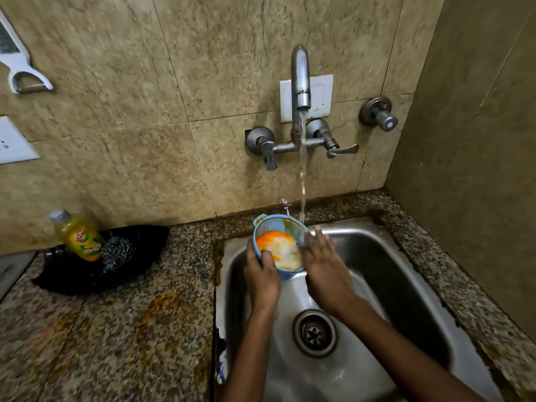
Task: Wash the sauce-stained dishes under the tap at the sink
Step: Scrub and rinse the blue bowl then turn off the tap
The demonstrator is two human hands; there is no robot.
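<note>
A light blue bowl with orange sauce and foamy water inside is held tilted over the steel sink. My left hand grips its near rim, thumb inside. My right hand lies with straight fingers against the bowl's right rim. Water runs from the wall tap and strikes the bowl's right edge by my right fingertips.
A yellow dish-soap bottle and a steel scrubber sit on a black tray on the speckled granite counter, which has orange stains. The drain lies in the sink's middle. Tap handles jut from the wall.
</note>
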